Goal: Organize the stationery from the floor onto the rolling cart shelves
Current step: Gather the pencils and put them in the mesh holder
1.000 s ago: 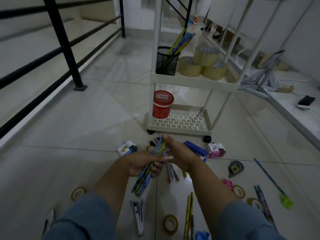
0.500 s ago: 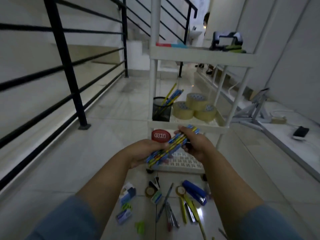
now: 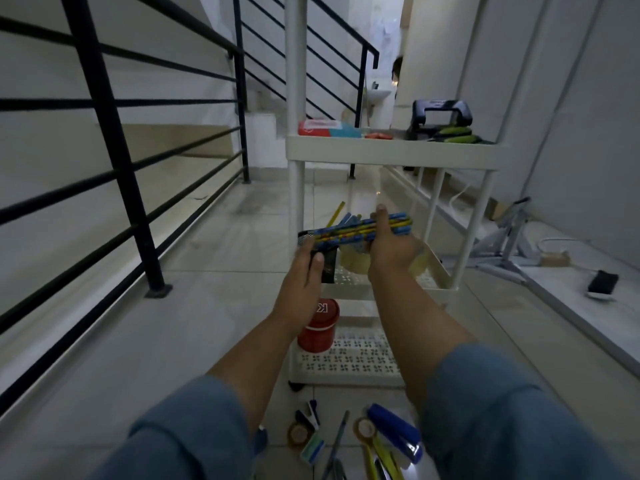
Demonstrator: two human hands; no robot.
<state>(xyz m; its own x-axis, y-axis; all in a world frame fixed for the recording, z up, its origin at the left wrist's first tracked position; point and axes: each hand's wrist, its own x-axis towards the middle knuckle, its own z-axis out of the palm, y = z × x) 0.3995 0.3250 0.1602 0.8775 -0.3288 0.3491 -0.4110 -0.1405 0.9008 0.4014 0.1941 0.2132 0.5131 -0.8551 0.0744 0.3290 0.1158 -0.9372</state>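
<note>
Your right grip (image 3: 391, 247) pinches a bundle of pencils (image 3: 349, 232), thumb on top and fingers curled beneath, close to the bundle's right end. Your left grip (image 3: 304, 271) reaches up with fairly straight fingers, and its fingertips touch the bundle's left end. It seems to steady the bundle, not clasp it.

The pencils hang in front of the cart's (image 3: 391, 152) middle shelf. Their long axis runs across your view, nearly level, with the right end a little higher.

A black mesh cup (image 3: 329, 268) stands on that shelf, just below the bundle's left end. It lies down and to the left of your right grip, and your left grip is the nearer one. If the cup is the target, the bundle probably has to tip from level to upright, left end leading down.

Your left grip covers most of the cup, so its mouth is hidden. A yellow pencil (image 3: 336, 213) rises behind the bundle, likely from the cup. Tape rolls (image 3: 356, 263) beside the cup are half hidden by your right grip. More stationery on the floor, including a blue stapler (image 3: 394, 433), is cut off at the bottom edge. The scene is dim and slightly blurred.
</note>
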